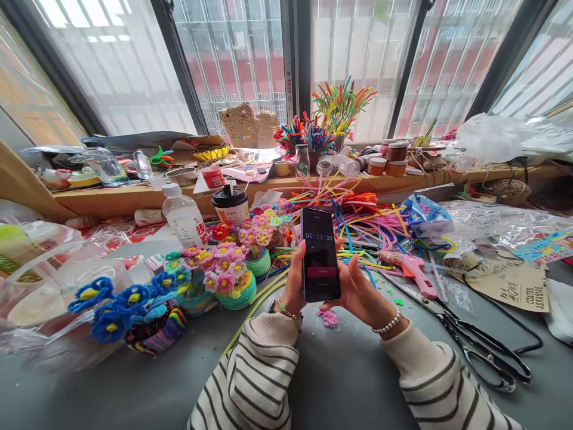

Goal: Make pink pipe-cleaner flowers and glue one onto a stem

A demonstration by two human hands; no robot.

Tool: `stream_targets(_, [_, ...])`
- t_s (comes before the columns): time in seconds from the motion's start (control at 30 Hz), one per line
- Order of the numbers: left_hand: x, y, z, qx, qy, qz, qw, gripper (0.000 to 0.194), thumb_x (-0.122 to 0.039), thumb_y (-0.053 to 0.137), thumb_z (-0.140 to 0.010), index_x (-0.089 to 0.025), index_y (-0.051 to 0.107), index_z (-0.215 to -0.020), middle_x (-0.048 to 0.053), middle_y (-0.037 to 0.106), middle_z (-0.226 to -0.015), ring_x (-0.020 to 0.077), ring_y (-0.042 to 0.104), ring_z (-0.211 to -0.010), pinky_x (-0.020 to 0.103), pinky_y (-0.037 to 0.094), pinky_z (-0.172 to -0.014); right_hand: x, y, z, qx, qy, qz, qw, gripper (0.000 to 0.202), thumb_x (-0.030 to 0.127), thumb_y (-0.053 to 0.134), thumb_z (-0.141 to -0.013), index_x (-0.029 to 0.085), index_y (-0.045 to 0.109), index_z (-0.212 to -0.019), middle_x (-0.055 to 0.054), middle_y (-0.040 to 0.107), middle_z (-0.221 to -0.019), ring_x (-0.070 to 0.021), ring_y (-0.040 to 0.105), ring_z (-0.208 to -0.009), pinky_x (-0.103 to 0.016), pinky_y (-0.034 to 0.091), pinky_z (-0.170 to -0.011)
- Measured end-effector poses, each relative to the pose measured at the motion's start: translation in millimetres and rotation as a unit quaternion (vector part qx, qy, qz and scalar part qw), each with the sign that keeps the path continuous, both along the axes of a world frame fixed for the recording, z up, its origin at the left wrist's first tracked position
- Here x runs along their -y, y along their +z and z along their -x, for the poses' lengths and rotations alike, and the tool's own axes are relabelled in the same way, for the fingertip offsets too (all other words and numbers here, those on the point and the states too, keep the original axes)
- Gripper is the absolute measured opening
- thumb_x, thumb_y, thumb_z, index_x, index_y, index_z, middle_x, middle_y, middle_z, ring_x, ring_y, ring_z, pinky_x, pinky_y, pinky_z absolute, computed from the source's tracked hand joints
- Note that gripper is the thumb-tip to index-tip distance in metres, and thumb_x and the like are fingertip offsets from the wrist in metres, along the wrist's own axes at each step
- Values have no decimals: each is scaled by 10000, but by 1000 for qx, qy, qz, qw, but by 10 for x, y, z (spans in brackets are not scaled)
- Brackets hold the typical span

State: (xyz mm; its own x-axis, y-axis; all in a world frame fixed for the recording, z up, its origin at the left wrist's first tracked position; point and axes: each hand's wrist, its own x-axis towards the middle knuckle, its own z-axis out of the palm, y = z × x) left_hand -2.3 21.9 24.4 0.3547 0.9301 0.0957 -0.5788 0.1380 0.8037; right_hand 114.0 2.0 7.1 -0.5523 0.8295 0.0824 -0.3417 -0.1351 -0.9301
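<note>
A black smartphone stands upright between my hands, its screen lit with a timer reading 00:17:00. My left hand is closed around its left side, the thumb along the edge. From the right, my right hand supports the lower edge; its thumb is raised off the screen and its other fingers are partly hidden behind the phone. A small pink fuzzy flower lies on the grey table just below the phone.
Pipe-cleaner flowers in pots and blue flowers fill the left side. Behind the phone spread loose pipe cleaners. To the right lie a pink glue gun and black-handled scissors. A bottle and lidded cup stand back left.
</note>
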Motion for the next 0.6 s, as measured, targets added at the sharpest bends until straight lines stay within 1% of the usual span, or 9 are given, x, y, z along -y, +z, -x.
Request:
stream_targets(0.1, [-13,-42,1,-36,56,-21,998,401,-454,474,-684,-131,588,-894,71,633,-832,226,559,-831,308,417,-709,53,-21,22,-66,-50,38,996,442,498,280,-793,252,367,-1150,-68,541,-1027,-179,565,-798,-288,506,-533])
stream_targets(0.13, [-13,-48,3,-55,63,-37,996,355,-406,513,-673,-138,584,-895,62,628,-841,221,555,-836,296,417,-707,63,-23,5,-77,-63,45,994,400,444,319,-797,258,365,-1148,-60,536,-1029,-177,566,-785,-289,510,-519])
stream_targets(0.2, [-11,-55,8,-96,70,-71,990,312,-314,553,-661,-150,565,-927,45,613,-877,208,540,-855,278,409,-723,76,-20,-34,-80,-80,43,993,390,336,399,-778,273,346,-1159,-49,524,-1032,-181,566,-778,-300,518,-505])
stream_targets(0.27, [-10,-63,8,-141,84,-98,981,288,-266,566,-658,-150,552,-921,33,603,-865,186,536,-829,263,405,-719,85,-7,-61,-71,-86,28,993,444,262,445,-745,280,327,-1173,-49,513,-1040,-202,566,-797,-319,523,-498])
stream_targets(0.33, [-13,-76,3,-182,105,-118,971,261,-256,573,-660,-148,543,-895,20,594,-828,160,533,-781,250,406,-699,92,5,-67,-61,-83,15,995,461,228,463,-723,266,340,-1166,-56,508,-1038,-222,563,-815,-335,524,-501])
stream_targets(0.4, [-19,-92,-5,-207,125,-124,962,249,-264,573,-665,-151,532,-883,10,585,-802,140,528,-742,240,410,-677,97,9,-60,-56,-84,9,995,462,212,473,-708,259,356,-1153,-55,511,-1028,-224,563,-811,-340,525,-503])
stream_targets(0.5, [-27,-109,-18,-220,146,-117,957,243,-282,568,-670,-156,522,-873,4,577,-781,128,522,-709,235,413,-648,101,-1,-46,-53,-90,8,995,479,199,492,-691,264,359,-1146,-49,510,-1029,-216,562,-802,-348,527,-505])
stream_targets(0.6, [-25,-109,-23,-212,148,-119,959,238,-290,570,-668,-154,526,-858,6,578,-781,131,522,-711,239,410,-649,101,-16,-43,-52,-89,5,995,468,201,491,-691,254,367,-1139,-53,512,-1014,-213,569,-772,-350,524,-494])
